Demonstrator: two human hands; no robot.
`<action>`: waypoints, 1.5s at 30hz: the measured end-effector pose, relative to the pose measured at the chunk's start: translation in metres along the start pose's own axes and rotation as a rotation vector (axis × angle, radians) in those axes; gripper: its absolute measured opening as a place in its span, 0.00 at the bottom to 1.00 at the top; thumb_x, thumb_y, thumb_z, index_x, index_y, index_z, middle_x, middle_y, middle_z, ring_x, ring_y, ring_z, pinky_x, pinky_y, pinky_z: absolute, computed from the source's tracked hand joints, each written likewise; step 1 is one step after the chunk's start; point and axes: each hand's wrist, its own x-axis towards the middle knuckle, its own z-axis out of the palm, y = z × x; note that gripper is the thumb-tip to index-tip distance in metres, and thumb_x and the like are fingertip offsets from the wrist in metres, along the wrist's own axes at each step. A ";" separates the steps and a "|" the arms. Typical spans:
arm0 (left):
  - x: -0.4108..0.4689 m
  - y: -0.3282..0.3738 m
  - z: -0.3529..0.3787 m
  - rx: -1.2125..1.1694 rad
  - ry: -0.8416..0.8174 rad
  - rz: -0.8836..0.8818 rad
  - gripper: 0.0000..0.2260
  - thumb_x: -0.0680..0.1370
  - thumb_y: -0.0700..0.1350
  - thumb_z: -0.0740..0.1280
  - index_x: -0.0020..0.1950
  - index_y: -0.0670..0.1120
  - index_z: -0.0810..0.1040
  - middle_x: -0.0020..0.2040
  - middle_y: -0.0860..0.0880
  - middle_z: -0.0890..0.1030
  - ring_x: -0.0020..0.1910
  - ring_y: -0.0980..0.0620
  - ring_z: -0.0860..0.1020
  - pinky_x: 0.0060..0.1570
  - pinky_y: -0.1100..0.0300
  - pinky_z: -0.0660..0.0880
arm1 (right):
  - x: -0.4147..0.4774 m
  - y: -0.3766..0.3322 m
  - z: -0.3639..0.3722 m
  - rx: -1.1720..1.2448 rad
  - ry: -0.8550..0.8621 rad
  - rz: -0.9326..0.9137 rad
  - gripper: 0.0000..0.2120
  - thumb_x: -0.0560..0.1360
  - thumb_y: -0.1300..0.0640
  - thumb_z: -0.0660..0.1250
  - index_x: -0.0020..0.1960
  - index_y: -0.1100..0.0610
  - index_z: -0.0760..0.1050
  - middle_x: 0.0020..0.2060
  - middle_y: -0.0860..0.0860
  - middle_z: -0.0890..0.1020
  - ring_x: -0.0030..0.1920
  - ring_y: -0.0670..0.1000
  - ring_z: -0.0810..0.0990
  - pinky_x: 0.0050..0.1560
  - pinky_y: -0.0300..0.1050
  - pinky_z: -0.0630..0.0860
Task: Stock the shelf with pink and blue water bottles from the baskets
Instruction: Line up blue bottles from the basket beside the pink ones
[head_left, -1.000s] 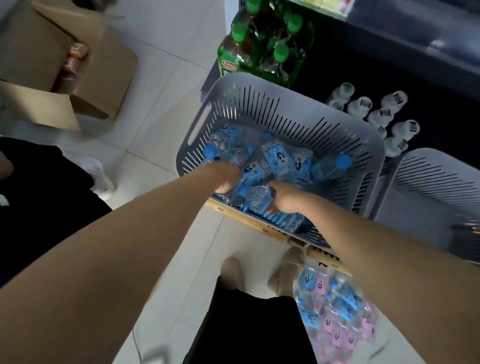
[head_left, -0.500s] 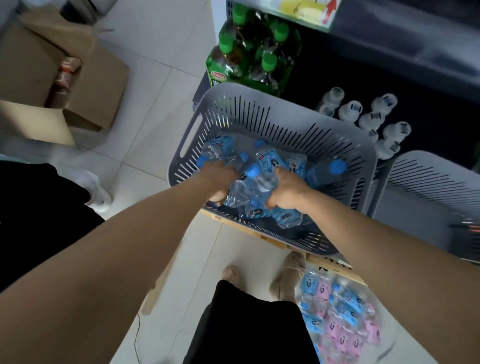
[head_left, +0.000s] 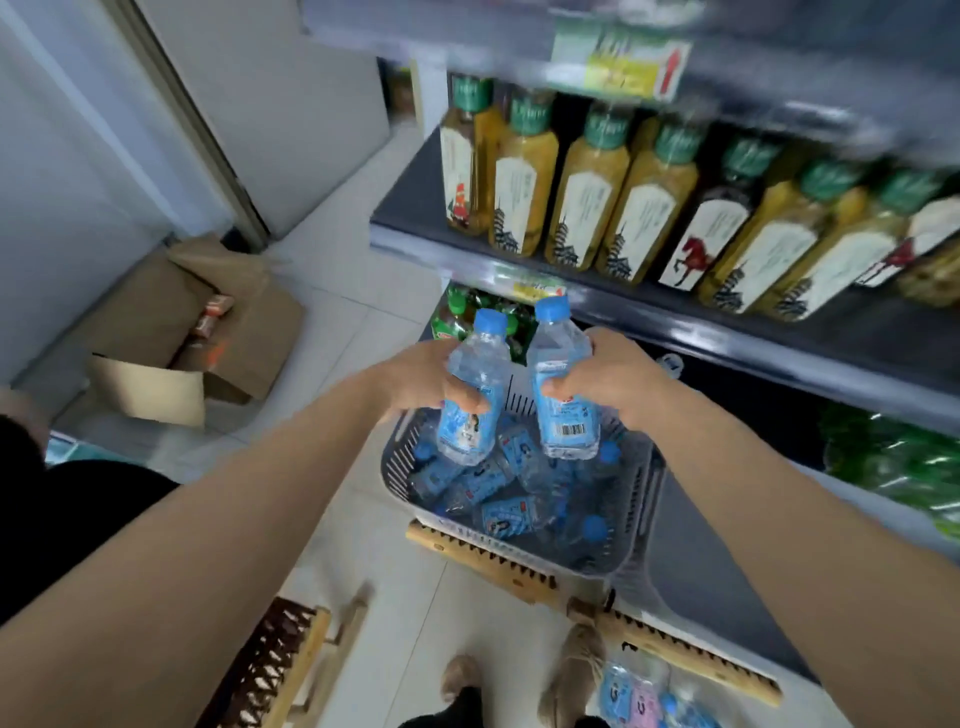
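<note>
blue water bottles (head_left: 474, 364), one gripped in each of the hands (head_left: 423, 382), basket (head_left: 399, 453) below, yellow bottles (head_left: 587, 197) on shelf (head_left: 779, 332) ahead

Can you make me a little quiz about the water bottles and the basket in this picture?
1. Pick one: how many clear plastic water bottles with blue labels do the left hand and the right hand hold together? A one, B two, C four.
2. True or false: the grey slotted plastic basket below the hands is empty.
3. Fill in: the caps of the held bottles are ____.
Key: 1 B, one bottle in each hand, cap up. 2 false, more blue-labelled bottles lie in it. 3 blue.
</note>
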 end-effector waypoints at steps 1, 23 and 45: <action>-0.014 0.017 -0.006 -0.045 0.003 0.029 0.40 0.62 0.43 0.79 0.71 0.47 0.67 0.67 0.48 0.74 0.61 0.45 0.76 0.61 0.50 0.74 | -0.012 -0.013 -0.010 0.016 0.009 -0.032 0.13 0.69 0.65 0.73 0.53 0.62 0.76 0.49 0.56 0.81 0.47 0.53 0.80 0.36 0.39 0.71; -0.135 0.329 0.013 -0.143 0.139 0.715 0.17 0.69 0.37 0.74 0.56 0.46 0.78 0.53 0.48 0.83 0.51 0.50 0.82 0.52 0.56 0.76 | -0.193 -0.105 -0.248 0.402 0.529 -0.494 0.21 0.69 0.67 0.73 0.59 0.57 0.72 0.45 0.46 0.80 0.43 0.43 0.78 0.36 0.38 0.72; -0.004 0.434 0.091 -0.144 0.420 0.660 0.27 0.67 0.38 0.77 0.62 0.41 0.71 0.54 0.47 0.80 0.49 0.51 0.78 0.49 0.60 0.72 | -0.076 -0.039 -0.396 0.366 0.373 -0.478 0.33 0.73 0.68 0.69 0.73 0.53 0.61 0.58 0.49 0.77 0.60 0.51 0.75 0.58 0.48 0.72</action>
